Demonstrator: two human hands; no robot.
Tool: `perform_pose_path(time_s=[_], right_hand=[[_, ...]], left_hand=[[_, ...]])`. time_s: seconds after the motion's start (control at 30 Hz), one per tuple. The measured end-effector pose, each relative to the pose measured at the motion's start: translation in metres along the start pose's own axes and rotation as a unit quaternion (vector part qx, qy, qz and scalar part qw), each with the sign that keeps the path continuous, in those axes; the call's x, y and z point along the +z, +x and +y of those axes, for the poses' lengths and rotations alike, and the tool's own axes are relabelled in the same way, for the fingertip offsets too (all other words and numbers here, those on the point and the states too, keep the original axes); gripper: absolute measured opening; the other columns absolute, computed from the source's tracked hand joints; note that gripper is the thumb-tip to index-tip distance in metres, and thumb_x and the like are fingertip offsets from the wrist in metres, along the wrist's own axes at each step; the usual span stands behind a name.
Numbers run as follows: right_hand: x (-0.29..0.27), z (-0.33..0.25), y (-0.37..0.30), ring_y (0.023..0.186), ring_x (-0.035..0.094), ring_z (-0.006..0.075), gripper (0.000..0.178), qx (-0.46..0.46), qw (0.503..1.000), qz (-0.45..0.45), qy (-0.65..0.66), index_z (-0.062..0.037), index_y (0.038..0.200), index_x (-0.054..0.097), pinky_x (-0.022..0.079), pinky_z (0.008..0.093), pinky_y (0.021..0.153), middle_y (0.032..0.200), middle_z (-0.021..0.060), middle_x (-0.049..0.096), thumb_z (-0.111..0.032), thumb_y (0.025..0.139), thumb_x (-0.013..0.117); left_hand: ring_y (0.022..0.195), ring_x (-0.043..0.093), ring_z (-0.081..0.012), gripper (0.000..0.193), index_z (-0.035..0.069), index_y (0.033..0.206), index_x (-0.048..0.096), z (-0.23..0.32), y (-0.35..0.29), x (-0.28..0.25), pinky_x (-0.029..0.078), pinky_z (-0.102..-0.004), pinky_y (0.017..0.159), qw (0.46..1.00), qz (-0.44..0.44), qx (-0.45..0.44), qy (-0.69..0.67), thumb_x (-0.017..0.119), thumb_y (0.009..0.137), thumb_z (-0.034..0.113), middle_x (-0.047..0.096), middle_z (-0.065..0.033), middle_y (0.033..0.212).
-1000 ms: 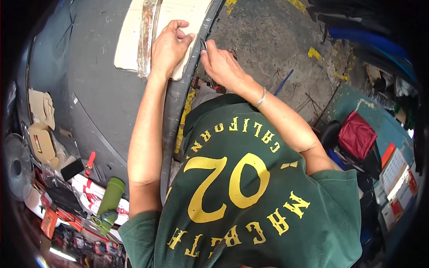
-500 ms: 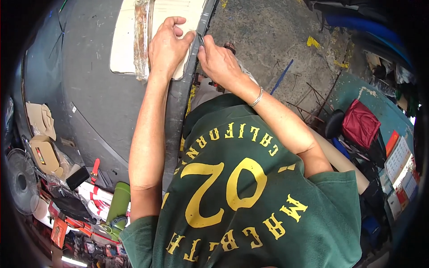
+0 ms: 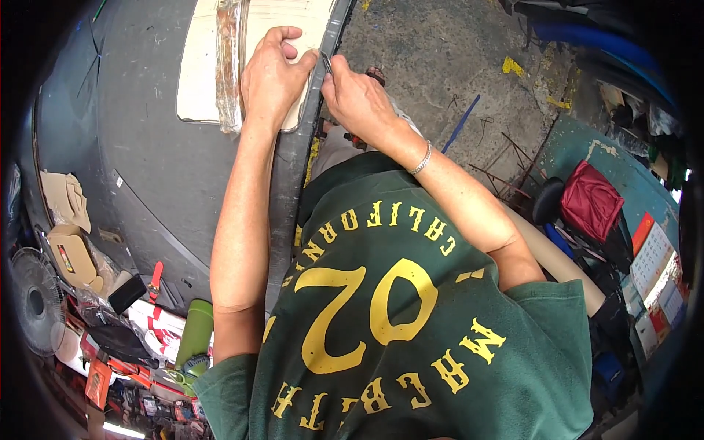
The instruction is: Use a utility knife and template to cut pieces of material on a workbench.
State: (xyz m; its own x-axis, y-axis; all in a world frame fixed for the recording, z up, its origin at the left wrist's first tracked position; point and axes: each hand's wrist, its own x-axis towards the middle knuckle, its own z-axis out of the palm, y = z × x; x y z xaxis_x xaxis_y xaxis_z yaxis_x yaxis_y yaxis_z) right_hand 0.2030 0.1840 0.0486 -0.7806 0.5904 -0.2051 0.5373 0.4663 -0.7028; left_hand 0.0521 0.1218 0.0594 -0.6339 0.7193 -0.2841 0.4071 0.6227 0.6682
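A cream padded panel [image 3: 199, 81] with a dark edge and stitched lines lies near the right side of the grey table [image 3: 169, 176]. Across it rests a long brownish bar [image 3: 229, 70] wrapped in clear plastic. My left hand [image 3: 273, 84] lies on the panel just right of the bar, fingers partly curled and apart, thumb stretched toward the table's edge. Beyond that edge my right hand [image 3: 359, 99] is closed round a small, thin dark metal tool [image 3: 327, 63]. The tool's tip is close to my left thumb; its exact kind is too small to tell.
A long flat strip [image 3: 158, 220] lies on the table. At the lower left are a fan [image 3: 37, 301], an open cardboard box [image 3: 73, 257], a dark phone [image 3: 127, 293] and a green roll [image 3: 196, 334]. A maroon bag [image 3: 590, 202] sits on the teal surface at right.
The panel and bar appear slightly further left in view. Both hands have shifted a little left with them, keeping nearly the same pose.
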Motion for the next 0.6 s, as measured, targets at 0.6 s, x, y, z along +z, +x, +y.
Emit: perform_pose_path(time_s=[0.6], right_hand=[[-0.012,-0.014,0.004,0.078,0.066,0.0498,0.019,0.036,0.995,-0.06,-0.069,0.0032,0.1,0.047,0.052,0.0575,0.075,0.077,0.0296,0.066,-0.015,0.095,0.051]], left_hand=[[0.092,0.069,-0.0302,0.046,0.011,0.121,0.066,-0.005,-0.005,0.001,0.054,-0.0423,0.081,1.0,-0.001,0.0,0.003,0.076,0.081,0.031,0.069,-0.0078,0.1]])
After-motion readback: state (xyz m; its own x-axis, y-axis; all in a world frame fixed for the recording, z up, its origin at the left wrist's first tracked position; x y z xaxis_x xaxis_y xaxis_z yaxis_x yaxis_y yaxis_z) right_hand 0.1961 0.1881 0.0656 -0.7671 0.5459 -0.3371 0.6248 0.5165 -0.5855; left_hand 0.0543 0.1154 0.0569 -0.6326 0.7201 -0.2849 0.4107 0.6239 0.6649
